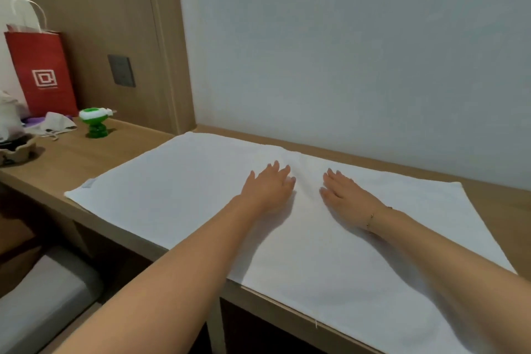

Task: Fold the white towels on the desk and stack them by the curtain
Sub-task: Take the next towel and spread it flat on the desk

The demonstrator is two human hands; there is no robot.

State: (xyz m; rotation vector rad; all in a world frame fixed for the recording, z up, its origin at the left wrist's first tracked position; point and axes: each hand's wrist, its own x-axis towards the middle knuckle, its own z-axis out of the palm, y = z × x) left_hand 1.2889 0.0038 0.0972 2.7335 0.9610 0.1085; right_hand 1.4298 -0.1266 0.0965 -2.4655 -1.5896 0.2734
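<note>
A white towel [178,198] lies spread flat on the wooden desk [86,158], its far edge close to the grey wall [344,52] and its near edge at the desk's front lip. Both hands rest palm-down near the towel's middle — the left hand [268,188] and the right hand [343,194] just apart, fingers straight and flat, gripping nothing. Left of the towel stand a green toy [96,122] and, beyond it, a red paper bag [40,72].

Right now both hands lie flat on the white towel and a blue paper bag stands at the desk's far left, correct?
Not quite: the head view shows the paper bag is red. Left hand and right hand do lie flat on the white towel.
</note>
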